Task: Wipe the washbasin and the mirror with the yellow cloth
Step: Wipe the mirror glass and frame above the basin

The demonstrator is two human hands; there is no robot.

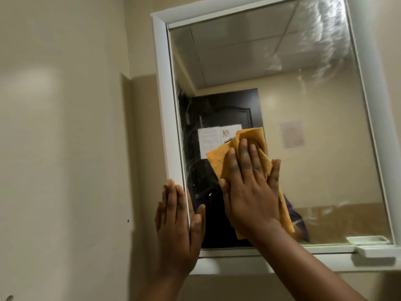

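Starting at the left, a bare beige wall [65,148] runs up to the mirror's white frame [166,105]. The left hand [178,222] lies flat with straight fingers against the frame's lower left edge, thumb on the glass, holding nothing; it looks to be steadying the mirror.

Next comes the mirror [303,105], hung on the wall, with smears near its left edge and streaks at the upper right. Glass is hard, slick and breakable, so I judge even, moderate pressure is best.

The right hand [249,192] presses the yellow cloth [219,158] flat on the lower middle of the glass, fingers spread and straight over it. The cloth is soft, thin and light; part hangs below the palm. It should slide easily and is best held under a flat palm, or it may bunch or slip.

At the lower right a small white dish [376,254] sits on the frame's bottom ledge [282,249] and would block a low sweep that way.

The washbasin is out of view.
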